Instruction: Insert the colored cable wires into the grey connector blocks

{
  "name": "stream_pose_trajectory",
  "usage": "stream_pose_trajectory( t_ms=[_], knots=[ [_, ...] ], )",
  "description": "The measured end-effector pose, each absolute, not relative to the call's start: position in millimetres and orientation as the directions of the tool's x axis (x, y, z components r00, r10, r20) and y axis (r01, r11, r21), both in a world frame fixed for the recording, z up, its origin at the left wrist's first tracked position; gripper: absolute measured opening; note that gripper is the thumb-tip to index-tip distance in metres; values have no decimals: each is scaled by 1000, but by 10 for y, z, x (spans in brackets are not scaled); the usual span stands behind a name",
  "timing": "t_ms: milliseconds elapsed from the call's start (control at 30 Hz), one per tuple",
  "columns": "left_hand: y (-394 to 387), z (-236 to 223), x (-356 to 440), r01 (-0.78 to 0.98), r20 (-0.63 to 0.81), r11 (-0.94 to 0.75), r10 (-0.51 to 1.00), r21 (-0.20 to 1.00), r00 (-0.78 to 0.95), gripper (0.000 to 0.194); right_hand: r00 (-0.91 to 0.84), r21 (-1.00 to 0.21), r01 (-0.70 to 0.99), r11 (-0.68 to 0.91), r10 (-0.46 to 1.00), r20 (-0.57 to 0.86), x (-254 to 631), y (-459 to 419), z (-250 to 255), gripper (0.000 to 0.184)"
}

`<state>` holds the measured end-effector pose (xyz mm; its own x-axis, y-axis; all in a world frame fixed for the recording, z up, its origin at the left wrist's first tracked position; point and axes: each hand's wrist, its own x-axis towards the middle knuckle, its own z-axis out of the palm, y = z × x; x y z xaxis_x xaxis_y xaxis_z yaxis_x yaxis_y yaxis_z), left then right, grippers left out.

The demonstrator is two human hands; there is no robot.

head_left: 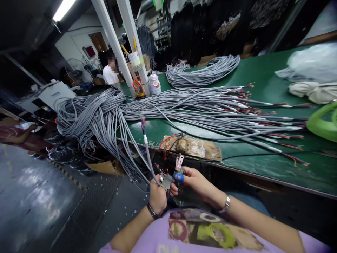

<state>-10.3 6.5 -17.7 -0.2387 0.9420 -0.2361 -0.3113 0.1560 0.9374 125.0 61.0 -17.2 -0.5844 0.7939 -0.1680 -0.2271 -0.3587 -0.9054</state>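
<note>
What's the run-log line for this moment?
left hand: closed on grey cable | right hand: near exposed wires, grip unclear | right thumb: blue wrap | green table: bundled cables lying across

Dim room | lit tube [64, 10] upper left | floor [39, 196] glare | edges stretched

"What is in the left hand [158, 196]?"
"A grey cable [150, 162], with thin coloured wires [143, 125] at its end. The right hand [196, 181] is near."
"And the bench [256, 72]?"
"Many cables [168, 102]; on the far right, a plastic bag [313, 62]."
</note>
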Motion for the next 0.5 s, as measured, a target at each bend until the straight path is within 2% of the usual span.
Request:
stream_pose_trajectory(
  t_ms=[167, 400, 500],
  knots=[
    [72, -184, -105, -314, -239, 155, 939, 937, -248, 36, -527, -932, -187, -312, 832, -173, 1270, 595, -143, 39],
    [18, -292, -131, -163, -204, 179, 967, 970, -151, 39, -684, -909, -241, -340, 724, -90, 1185, 556, -71, 37],
    [15, -278, -132, -132, -196, 178, 971, 975, -137, 40, -674, -886, -284, -367, 734, -88, 1136, 534, -66, 36]
  ],
)
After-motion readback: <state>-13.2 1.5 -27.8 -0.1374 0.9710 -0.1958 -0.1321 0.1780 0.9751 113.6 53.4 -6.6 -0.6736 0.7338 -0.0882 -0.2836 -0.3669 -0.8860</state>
